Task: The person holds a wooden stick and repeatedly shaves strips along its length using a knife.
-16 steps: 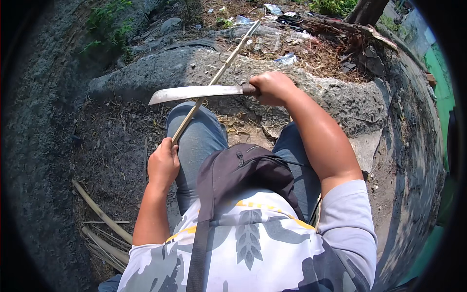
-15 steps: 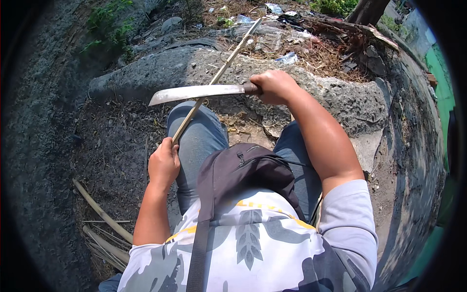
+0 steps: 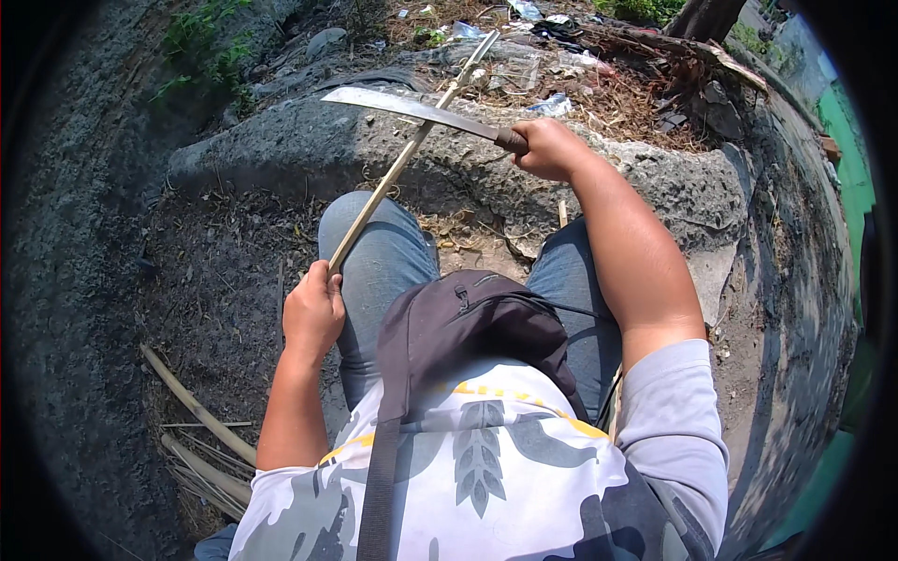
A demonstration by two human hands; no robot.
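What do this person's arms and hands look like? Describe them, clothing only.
Both forearms are bare, and so are the left hand and right hand: no gloves, watch or rings visible. Short pale grey sleeves belong to a grey-and-white patterned shirt.

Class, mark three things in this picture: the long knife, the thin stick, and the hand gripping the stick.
long knife (image 3: pixel 402 106), head view, middle of the flat blade.
thin stick (image 3: pixel 388 182), head view, mid-shaft below the blade.
left hand (image 3: pixel 313 313), head view, back of the hand.
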